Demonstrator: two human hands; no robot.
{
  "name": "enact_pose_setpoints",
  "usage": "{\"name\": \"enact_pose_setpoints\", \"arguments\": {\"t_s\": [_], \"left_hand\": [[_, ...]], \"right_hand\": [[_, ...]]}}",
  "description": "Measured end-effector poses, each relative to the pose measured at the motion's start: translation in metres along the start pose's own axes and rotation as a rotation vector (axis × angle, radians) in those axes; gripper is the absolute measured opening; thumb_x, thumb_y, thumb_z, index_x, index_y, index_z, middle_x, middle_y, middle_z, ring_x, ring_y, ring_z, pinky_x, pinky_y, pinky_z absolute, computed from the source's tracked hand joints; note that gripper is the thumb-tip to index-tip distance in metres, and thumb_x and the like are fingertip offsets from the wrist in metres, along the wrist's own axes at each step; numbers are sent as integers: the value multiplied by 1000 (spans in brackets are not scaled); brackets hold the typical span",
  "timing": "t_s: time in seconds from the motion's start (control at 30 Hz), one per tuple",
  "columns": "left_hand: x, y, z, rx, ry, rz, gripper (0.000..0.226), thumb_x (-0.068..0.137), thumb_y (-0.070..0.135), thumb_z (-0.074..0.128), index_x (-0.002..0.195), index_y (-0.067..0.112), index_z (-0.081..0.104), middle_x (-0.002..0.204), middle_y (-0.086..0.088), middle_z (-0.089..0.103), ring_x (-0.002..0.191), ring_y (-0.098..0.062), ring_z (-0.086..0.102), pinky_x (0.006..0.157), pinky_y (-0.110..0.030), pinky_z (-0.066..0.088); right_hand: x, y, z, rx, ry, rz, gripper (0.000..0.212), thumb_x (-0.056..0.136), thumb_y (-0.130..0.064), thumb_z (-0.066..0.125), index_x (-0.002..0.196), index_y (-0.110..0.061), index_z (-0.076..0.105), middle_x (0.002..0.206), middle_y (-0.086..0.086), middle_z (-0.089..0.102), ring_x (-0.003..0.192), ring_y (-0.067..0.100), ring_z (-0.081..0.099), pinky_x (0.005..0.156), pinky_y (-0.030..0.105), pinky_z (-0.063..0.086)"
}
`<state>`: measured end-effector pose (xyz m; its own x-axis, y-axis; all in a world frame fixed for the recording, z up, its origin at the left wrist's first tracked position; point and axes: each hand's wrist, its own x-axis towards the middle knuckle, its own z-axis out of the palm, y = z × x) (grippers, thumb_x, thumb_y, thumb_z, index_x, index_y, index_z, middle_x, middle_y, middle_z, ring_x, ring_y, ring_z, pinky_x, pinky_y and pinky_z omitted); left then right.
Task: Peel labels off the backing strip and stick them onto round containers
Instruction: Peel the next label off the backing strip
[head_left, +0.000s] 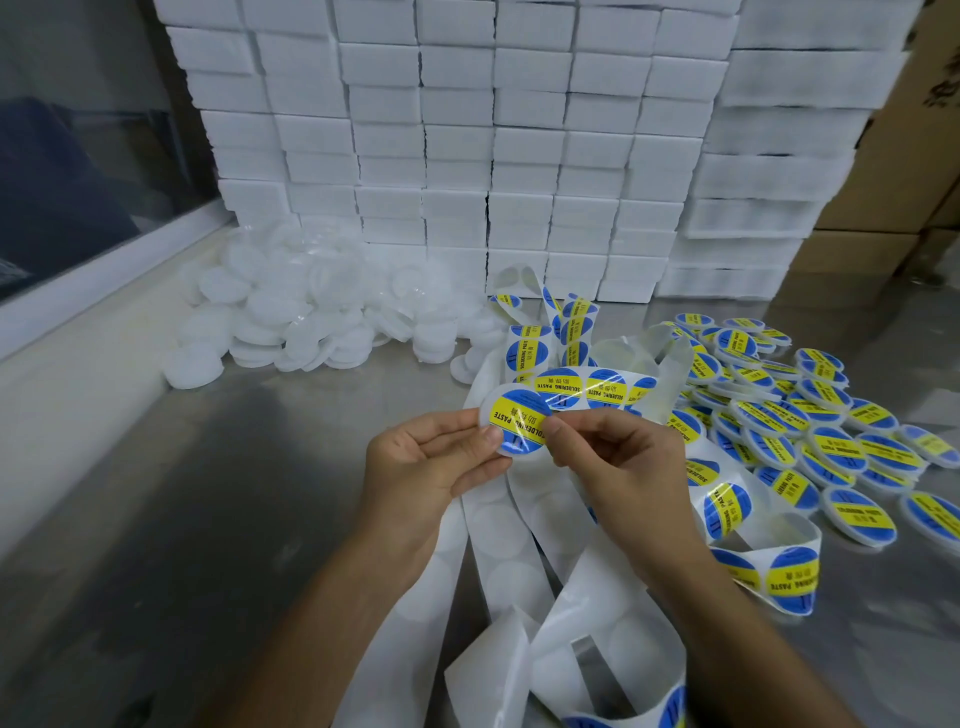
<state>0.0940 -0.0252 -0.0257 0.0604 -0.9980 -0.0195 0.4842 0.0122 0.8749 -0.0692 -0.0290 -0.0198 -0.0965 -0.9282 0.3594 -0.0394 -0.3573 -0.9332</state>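
Hard to read: container (511, 423) body mostly hidden behind its own label (521, 420) and the fingers, only a thin white rim shows. Can't tell if the label is fully pressed flat; glare streak across it. Backing strip (511, 561) runs off the bottom edge of frame, end not visible. Both forearms cut off at the bottom too.

Grip: left hand (431, 462) pinches the container at its left edge, thumb on the face, fingers curled behind. Right hand (618, 457) has thumb and forefinger closed on the right edge of the label/container; remaining fingers curled, loosely. Container is held up above the table (156, 519), centre frame, label face toward the camera, blue-and-yellow print reading "SOLDERING PASTE".

Strip: the peeled part, with bare round outlines, hangs below the hands and loops on the table; the part still carrying labels (602, 387) coils just behind the hands.

Containers: unlabelled white pile (291, 317) at far left-centre, against a wall of stacked white boxes (467, 130). Labelled pile (810, 431) to the right, lying overlapped, label side up. Contents not visible in either pile. Brown cartons (914, 156) at far right.
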Motion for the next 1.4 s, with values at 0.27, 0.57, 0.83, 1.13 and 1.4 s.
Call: {"name": "enact_pose_setpoints", "arguments": {"t_s": [0.27, 0.57, 0.83, 1.13, 1.4], "left_hand": [[1, -1, -1, 38, -5, 22, 37, 61, 9, 78, 96, -2, 71, 91, -20, 75, 85, -30, 74, 68, -27, 59], [-2, 1, -1, 113, -3, 83, 32, 62, 10, 78, 93, 2, 72, 88, -18, 75, 83, -31, 74, 67, -27, 59], [-5, 2, 4, 234, 2, 197, 19, 59, 6, 80, 70, 22, 78, 78, -7, 77, 74, -19, 75, 64, -19, 56], [-8, 6, 6, 189, -53, 197, 19, 55, 13, 81, 72, 22, 78, 78, -9, 76, 73, -21, 75, 65, -23, 58], [-12, 3, 12, -62, -119, 24, 28, 58, 16, 79, 86, 10, 78, 96, -21, 74, 87, -30, 74, 71, -29, 59]], "right_hand": [[-1, 1, -1, -77, -5, -42, 6, 81, -6, 76, 81, -12, 76, 73, -3, 75, 60, 4, 65, 60, 15, 51], [0, 2, -2, -131, -26, -56, 13, 82, -11, 76, 81, -23, 75, 75, -9, 75, 62, 5, 67, 62, 16, 54], [0, 3, -2, -142, 34, -6, 11, 82, -13, 77, 77, -23, 76, 70, -6, 74, 59, 6, 66, 59, 16, 53], [3, 6, -7, -300, 82, -66, 18, 77, -31, 78, 79, -13, 77, 66, -6, 73, 60, 10, 68, 61, 20, 53], [-6, 12, 10, -143, -74, -81, 45, 76, -38, 76, 118, -23, 68, 83, -7, 72, 68, 8, 68, 68, 22, 56]]}}
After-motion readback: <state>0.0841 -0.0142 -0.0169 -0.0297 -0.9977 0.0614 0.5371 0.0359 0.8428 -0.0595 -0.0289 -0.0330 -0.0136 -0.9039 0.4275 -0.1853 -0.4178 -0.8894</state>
